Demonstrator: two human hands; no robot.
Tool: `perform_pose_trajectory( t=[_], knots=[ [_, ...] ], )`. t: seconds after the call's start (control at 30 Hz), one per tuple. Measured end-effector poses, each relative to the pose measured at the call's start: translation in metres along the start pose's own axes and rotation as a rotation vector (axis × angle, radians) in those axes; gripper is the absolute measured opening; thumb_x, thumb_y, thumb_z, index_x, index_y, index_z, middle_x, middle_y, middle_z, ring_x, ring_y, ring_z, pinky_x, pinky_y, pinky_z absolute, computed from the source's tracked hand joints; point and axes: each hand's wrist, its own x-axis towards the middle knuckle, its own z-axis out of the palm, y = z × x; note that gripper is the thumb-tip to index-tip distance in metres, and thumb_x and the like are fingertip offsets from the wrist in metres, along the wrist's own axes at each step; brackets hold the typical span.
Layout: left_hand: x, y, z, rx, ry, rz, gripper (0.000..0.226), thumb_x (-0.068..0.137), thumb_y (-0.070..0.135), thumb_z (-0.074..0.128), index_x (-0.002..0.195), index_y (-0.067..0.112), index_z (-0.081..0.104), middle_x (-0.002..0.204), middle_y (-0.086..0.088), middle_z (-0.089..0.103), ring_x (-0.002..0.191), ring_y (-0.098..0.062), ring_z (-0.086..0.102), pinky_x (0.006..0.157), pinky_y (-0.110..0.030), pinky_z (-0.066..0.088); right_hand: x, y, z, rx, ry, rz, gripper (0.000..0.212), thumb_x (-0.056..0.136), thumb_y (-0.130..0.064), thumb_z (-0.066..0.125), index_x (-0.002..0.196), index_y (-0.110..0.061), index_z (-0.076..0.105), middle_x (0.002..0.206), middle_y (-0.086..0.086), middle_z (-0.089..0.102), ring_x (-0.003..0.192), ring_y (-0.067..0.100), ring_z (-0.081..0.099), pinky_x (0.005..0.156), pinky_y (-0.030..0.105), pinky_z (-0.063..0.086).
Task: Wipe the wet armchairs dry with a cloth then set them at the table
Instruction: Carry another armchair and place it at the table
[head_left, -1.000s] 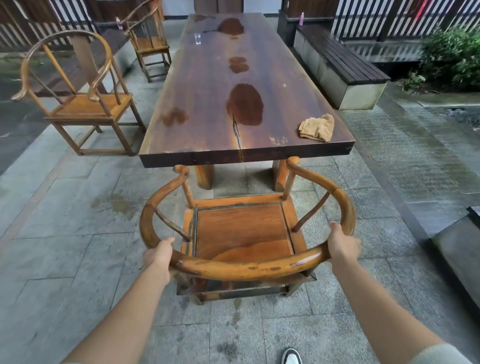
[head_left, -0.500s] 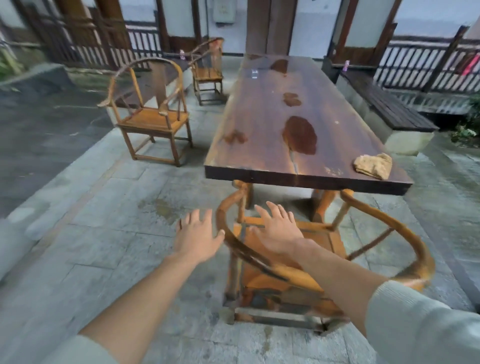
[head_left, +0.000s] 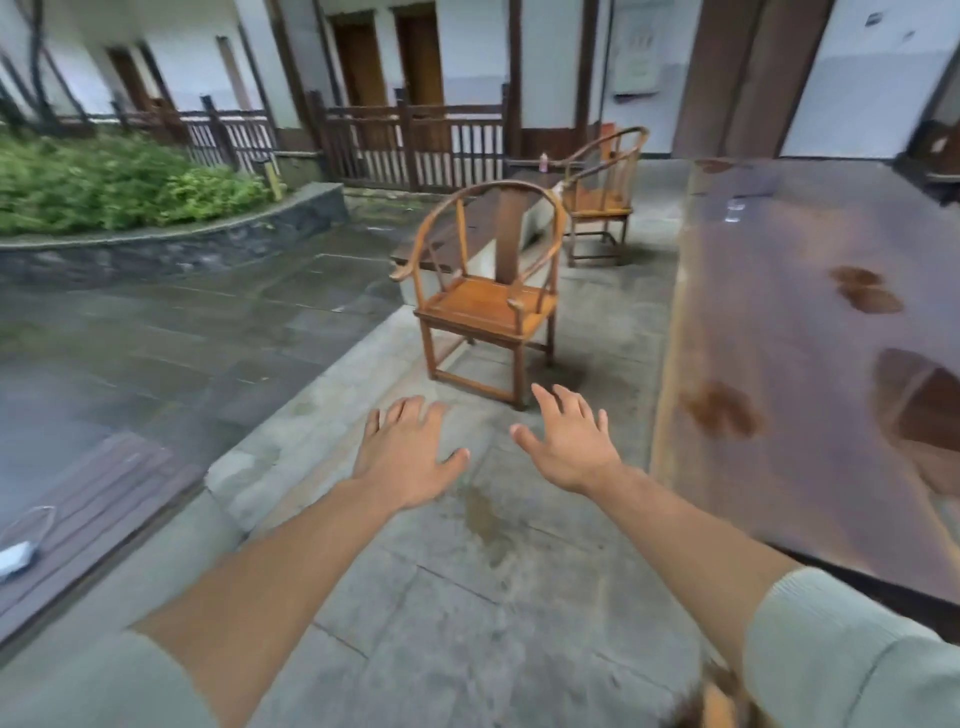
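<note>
A paved courtyard of grey stone slabs (head_left: 447, 613) fills the view, damp and stained in patches, with a darker wet stretch of paving off to the left. Nearest the camera, both forearms reach forward out of pale pushed-up sleeves. The left hand (head_left: 402, 457) and the right hand (head_left: 569, 447) hover over the floor with palms down and fingers spread, holding nothing and touching nothing. Along the right edge runs the long dark wooden bench (head_left: 810, 364), its top marked with several wet blotches; a small clear glass (head_left: 735, 212) stands toward its far end. At the bottom right corner a blurred bit of orange-brown wood shows, too smeared to identify. Just beyond the hands stands the near armchair (head_left: 488, 301), a round-backed wooden seat set apart from the bench's left side, upright on all four legs. Farther back, a second armchair (head_left: 602, 197) stands near the bench's far corner. Behind them are a dark wooden railing (head_left: 410, 145), a raised bed of green shrubs (head_left: 114, 182) at left, and white walls with brown doors.
</note>
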Motion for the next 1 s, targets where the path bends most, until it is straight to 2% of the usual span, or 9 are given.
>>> perform_pose_trajectory(
  t=[0.3, 0.47, 0.7, 0.8, 1.0],
  knots=[
    [0.277, -0.172, -0.057, 0.066, 0.092, -0.052, 0.072, 0.091, 0.065, 0.039, 0.148, 0.022, 0.032, 0.153, -0.004, 0.035, 0.143, -0.024, 0.027, 0.116, -0.048, 0.019, 0.308, -0.106, -0.036, 0.022, 0.016, -0.074, 0.078, 0.096, -0.070, 0.035, 0.160, -0.030, 0.016, 0.168, 0.007, 0.013, 0.155, 0.031, 0.008, 0.123, 0.062, 0.004],
    [0.459, -0.278, -0.047, 0.063, 0.085, -0.036, 0.071, 0.092, 0.064, 0.042, 0.147, 0.021, 0.033, 0.153, -0.008, 0.036, 0.143, -0.028, 0.028, 0.116, -0.054, 0.021, 0.509, -0.164, -0.022, -0.055, -0.004, -0.071, 0.081, 0.094, -0.072, 0.038, 0.160, -0.032, 0.014, 0.169, 0.007, 0.010, 0.155, 0.034, 0.006, 0.123, 0.060, 0.004],
    [0.684, -0.404, -0.051, 0.067, 0.058, 0.046, 0.060, 0.093, 0.047, 0.050, 0.144, 0.021, 0.036, 0.147, -0.010, 0.041, 0.140, -0.030, 0.030, 0.114, -0.055, 0.024, 0.747, -0.249, -0.016, -0.011, 0.002, -0.025, 0.074, 0.092, -0.058, 0.051, 0.156, -0.030, 0.025, 0.163, 0.007, 0.025, 0.151, 0.033, 0.020, 0.121, 0.058, 0.014],
    [0.779, -0.456, -0.045, 0.080, 0.036, 0.079, 0.062, 0.092, 0.044, 0.051, 0.146, 0.020, 0.034, 0.149, -0.010, 0.039, 0.141, -0.029, 0.028, 0.115, -0.055, 0.023, 0.855, -0.267, -0.006, 0.015, 0.004, 0.008, 0.070, 0.095, -0.052, 0.054, 0.155, -0.029, 0.026, 0.163, 0.009, 0.026, 0.150, 0.036, 0.022, 0.120, 0.058, 0.015],
    [1.015, -0.573, 0.002, 0.180, 0.016, 0.106, 0.059, 0.090, 0.039, 0.052, 0.142, 0.015, 0.038, 0.147, -0.011, 0.040, 0.140, -0.030, 0.029, 0.114, -0.053, 0.023, 1.120, -0.277, 0.044, 0.111, 0.001, 0.054, 0.078, 0.096, -0.051, 0.055, 0.159, -0.023, 0.019, 0.162, 0.012, 0.024, 0.147, 0.040, 0.026, 0.119, 0.055, 0.024]
  ],
)
